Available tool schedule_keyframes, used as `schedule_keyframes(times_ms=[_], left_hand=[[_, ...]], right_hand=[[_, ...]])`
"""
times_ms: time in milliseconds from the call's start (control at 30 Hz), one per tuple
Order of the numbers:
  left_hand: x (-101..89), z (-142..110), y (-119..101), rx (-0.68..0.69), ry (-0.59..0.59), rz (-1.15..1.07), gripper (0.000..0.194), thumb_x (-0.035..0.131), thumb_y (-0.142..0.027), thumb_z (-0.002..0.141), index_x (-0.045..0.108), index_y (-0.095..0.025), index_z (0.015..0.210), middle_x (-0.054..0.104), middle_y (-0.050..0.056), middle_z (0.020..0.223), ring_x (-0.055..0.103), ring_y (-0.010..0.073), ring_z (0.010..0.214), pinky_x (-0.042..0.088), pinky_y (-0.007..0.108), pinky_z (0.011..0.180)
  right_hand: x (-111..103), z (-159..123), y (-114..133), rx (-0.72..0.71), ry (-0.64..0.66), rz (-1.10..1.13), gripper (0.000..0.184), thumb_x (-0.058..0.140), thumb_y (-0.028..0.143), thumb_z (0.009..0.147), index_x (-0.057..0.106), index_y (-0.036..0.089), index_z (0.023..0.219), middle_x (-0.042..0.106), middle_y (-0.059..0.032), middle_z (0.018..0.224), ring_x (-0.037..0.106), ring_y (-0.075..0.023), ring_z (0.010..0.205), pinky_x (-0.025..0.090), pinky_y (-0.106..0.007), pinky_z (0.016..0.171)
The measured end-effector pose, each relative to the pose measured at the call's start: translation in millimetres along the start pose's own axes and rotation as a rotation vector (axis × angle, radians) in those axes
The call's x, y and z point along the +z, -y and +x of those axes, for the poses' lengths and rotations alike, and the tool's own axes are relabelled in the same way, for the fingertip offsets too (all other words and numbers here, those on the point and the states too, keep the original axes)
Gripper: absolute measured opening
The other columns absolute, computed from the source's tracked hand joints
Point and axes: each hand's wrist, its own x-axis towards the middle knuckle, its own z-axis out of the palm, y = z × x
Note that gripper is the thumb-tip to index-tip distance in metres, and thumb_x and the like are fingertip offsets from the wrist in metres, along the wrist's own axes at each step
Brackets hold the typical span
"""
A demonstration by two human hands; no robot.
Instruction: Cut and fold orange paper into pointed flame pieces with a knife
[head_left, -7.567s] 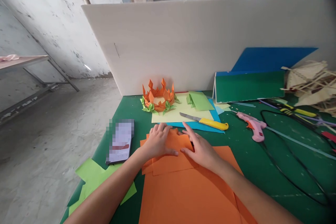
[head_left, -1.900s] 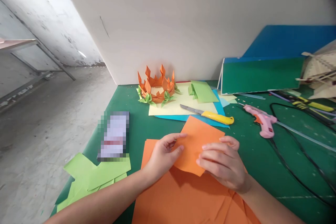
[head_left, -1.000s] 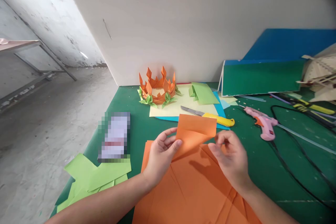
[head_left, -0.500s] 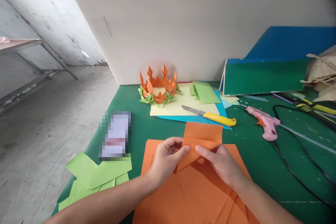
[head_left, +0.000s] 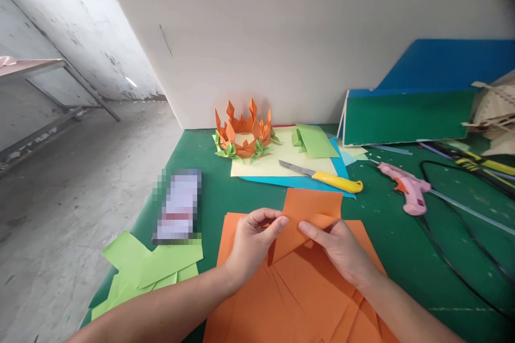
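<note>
My left hand (head_left: pixel 251 241) and right hand (head_left: pixel 346 249) pinch paper (head_left: pixel 313 203), maybe part folded; more sheets (head_left: pixel 287 308) lie flat under them.

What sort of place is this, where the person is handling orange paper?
Most likely a makeshift craft workspace: a pink glue gun lies on a green table, with a folded orange paper crown farther left, and the floor looks like bare concrete.

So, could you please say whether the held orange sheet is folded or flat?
The orange sheet is folded over: a flap shows by the right hand; crease sharpness unclear.
</note>
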Motion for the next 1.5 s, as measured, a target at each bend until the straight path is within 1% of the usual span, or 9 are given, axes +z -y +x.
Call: schedule_keyframes(times_ms=[200,733,933,1067,1167,1267,1333,1400,1500], left_hand=[[-0.1,-0.1,-1.5,0.012,0.006,-0.003,0.021,0.079,-0.041,0.073,0.075,-0.020,0.077,0.073,0.003,0.082,0.065,0.0149,0.075,0.052,0.024,0.069],[0.8,-0.2,-7.7,0.061,0.021,0.036,0.021,0.078,-0.038,0.074,0.072,-0.018,0.074,0.069,0.003,0.079,0.062,0.0140,0.070,0.052,0.023,0.061],[2.1,-1.3,-9.6,0.039,0.022,0.022,0.021,0.078,-0.040,0.073,0.072,-0.020,0.073,0.068,0.003,0.079,0.062,0.0146,0.070,0.052,0.023,0.059],[1.3,-0.1,-11.7,0.071,0.025,0.022,0.020,0.077,-0.038,0.074,0.071,-0.019,0.072,0.067,0.003,0.077,0.061,0.0145,0.069,0.051,0.024,0.061],[-0.6,1.7,-13.3,0.126,0.036,0.055,0.019,0.075,-0.035,0.076,0.069,-0.018,0.071,0.066,0.002,0.075,0.059,0.0132,0.068,0.049,0.022,0.061],[-1.3,0.4,-14.3,0.184,0.092,0.149,0.016,0.072,-0.030,0.078,0.067,-0.017,0.070,0.064,0.002,0.074,0.059,0.0127,0.067,0.048,0.022,0.061],[-0.5,-2.6,-15.0,0.219,0.151,0.237,0.012,0.070,-0.025,0.079,0.066,-0.017,0.071,0.065,0.003,0.075,0.059,0.0131,0.068,0.047,0.022,0.061],[0.7,-6.4,-16.6,0.263,0.209,0.320,0.011,0.067,-0.022,0.081,0.066,-0.018,0.071,0.065,0.003,0.074,0.060,0.0135,0.068,0.046,0.023,0.061],[1.7,-10.7,-19.5,0.346,0.286,0.393,0.013,0.064,-0.019,0.083,0.066,-0.018,0.071,0.065,0.003,0.071,0.060,0.0139,0.067,0.046,0.024,0.063]], right_hand=[[0.8,0.1,1.8,0.005,0.011,0.021,0.023,0.080,0.041,0.073,0.068,0.021,0.075,0.063,0.0001,0.076,0.054,-0.0161,0.073,0.047,-0.027,0.065],[-2.3,2.3,-3.7,-0.017,0.033,0.025,0.021,0.079,0.039,0.076,0.074,0.023,0.088,0.068,-0.0026,0.088,0.058,-0.0180,0.080,0.047,-0.026,0.062],[-2.2,1.0,-5.0,-0.027,0.047,0.012,0.019,0.077,0.041,0.077,0.072,0.023,0.078,0.069,-0.0018,0.084,0.060,-0.0189,0.079,0.049,-0.029,0.066],[-1.0,0.3,-3.2,-0.053,0.055,-0.003,0.026,0.075,0.045,0.077,0.071,0.025,0.093,0.072,-0.0044,0.097,0.064,-0.0230,0.087,0.052,-0.033,0.071],[-6.1,4.5,3.4,-0.220,0.020,-0.029,0.042,0.067,0.050,0.083,0.061,0.027,0.118,0.068,-0.0091,0.116,0.063,-0.0273,0.105,0.052,-0.041,0.084],[-17.6,7.5,13.6,-0.670,-0.256,-0.223,0.053,0.069,0.045,0.082,0.050,0.031,0.130,0.057,-0.0089,0.131,0.055,-0.0274,0.121,0.044,-0.048,0.100],[-24.0,4.2,20.6,-0.931,-0.421,-0.492,0.059,0.073,0.033,0.080,0.048,0.031,0.133,0.054,-0.0092,0.134,0.049,-0.0297,0.128,0.038,-0.051,0.105],[-25.8,-3.1,25.6,-1.122,-0.383,-0.853,0.048,0.072,0.027,0.080,0.057,0.032,0.125,0.059,-0.0073,0.126,0.051,-0.0316,0.124,0.036,-0.052,0.104],[-19.3,-14.1,26.0,-1.170,-0.274,-1.200,0.042,0.069,0.033,0.083,0.059,0.034,0.123,0.065,-0.0051,0.120,0.057,-0.0328,0.116,0.028,-0.053,0.105]])
